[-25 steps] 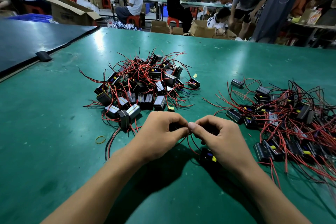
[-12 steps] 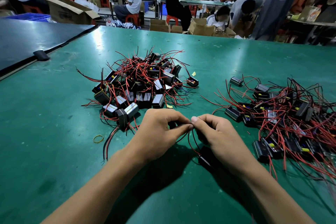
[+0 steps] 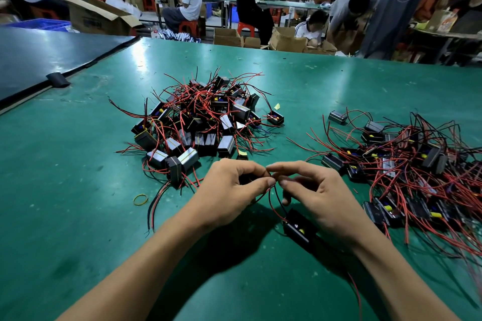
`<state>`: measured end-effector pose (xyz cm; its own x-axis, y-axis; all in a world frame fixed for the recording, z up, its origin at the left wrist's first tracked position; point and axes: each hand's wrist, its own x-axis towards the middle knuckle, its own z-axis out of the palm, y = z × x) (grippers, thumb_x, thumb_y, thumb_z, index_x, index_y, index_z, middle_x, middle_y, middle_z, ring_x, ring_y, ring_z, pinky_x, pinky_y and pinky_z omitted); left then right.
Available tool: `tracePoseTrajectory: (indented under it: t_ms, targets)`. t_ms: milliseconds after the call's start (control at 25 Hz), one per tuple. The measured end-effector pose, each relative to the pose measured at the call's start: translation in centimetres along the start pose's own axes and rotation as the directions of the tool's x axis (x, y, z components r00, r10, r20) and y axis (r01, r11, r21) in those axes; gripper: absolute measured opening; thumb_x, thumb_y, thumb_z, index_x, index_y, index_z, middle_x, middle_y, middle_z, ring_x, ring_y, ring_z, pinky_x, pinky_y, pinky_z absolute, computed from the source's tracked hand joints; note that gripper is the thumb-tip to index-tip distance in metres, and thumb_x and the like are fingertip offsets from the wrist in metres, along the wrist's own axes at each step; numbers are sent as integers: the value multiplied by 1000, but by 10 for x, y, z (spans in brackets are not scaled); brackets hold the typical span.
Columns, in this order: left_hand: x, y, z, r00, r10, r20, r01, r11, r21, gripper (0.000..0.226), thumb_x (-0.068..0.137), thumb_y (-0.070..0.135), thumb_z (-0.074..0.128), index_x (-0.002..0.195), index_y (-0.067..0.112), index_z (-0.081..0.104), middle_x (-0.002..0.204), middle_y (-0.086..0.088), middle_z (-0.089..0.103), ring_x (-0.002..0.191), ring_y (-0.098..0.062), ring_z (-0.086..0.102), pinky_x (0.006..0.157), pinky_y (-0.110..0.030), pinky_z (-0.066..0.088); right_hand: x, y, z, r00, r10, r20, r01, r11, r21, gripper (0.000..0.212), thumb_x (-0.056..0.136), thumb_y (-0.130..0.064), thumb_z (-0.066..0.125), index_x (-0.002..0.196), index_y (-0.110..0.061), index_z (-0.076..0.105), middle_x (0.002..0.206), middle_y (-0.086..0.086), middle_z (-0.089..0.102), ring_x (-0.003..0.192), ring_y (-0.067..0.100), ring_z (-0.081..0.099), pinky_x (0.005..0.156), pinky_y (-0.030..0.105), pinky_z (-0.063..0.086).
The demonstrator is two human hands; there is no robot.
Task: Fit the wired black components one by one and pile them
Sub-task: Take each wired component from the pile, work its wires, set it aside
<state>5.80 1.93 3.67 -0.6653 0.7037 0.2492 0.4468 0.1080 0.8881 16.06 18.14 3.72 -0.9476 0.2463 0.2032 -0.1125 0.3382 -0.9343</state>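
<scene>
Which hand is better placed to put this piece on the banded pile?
Probably the left hand: it sits just below the banded pile, while the right hand lies nearer the loose heap.

Entry, head view. Your left hand (image 3: 229,190) and right hand (image 3: 320,195) are both bare, right out to the fingertips (image 3: 284,183). Fingers are long and slim, and the knuckles show as soft ridges across the backs. Nails look short and rounded where they catch the light, though the detail is soft. Your left forearm (image 3: 146,263) and right forearm (image 3: 391,276) are bare as well, from each wrist down to the lower edge of the view. Both forearms are slender and smooth in outline, widening steadily toward the elbow. Wrist bones are faintly marked. Skin texture is too blurred to record.
</scene>
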Motion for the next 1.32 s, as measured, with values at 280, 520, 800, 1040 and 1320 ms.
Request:
tracePoseTrajectory:
  t_ms: [280,520,800,1040,1320]
  targets:
    - [1,-2,-4,1000,-10,-9,10,999,-31,8,87,19,72,81,14,76,58,2,56,54,-11,44,53,-26,34,0,2,-3,999,-24,-31,19,989,-144,17,88,-27,74,97,-41,77,68,16,64,58,22,50,56,26,39]
    - [1,-1,-5,1000,20,0,-20,999,-36,6,86,18,74,82,14,77,55,9,56,51,-6,43,51,-19,35,1,4,-5,999,-10,-48,3,990,-138,4,86,-35,74,89,-35,76,63,11,59,59,13,44,58,29,37]
    - [1,6,-2,968,243,-59,-224,949,222,3,82,15,78,79,13,78,65,9,67,59,-6,57,57,-14,43,3,0,-3,999,3,-42,-10,988,-157,17,93,-20,68,76,-17,69,61,-5,54,61,8,45,60,30,37]
    - [2,2,-5,990,113,-89,-99,983,154,6,83,17,77,77,18,77,60,10,65,52,-1,51,53,-15,40,4,1,-2,997,73,-4,-73,994,-80,11,91,-21,69,82,-16,73,66,-3,63,65,6,50,65,25,41]
    - [3,-3,-7,999,2,-40,3,991,135,7,84,21,75,78,20,78,58,6,64,50,-2,47,50,-16,38,1,6,-1,975,-219,-45,185,904,-387,8,84,-15,79,87,-22,77,76,-14,69,63,3,57,62,10,40]
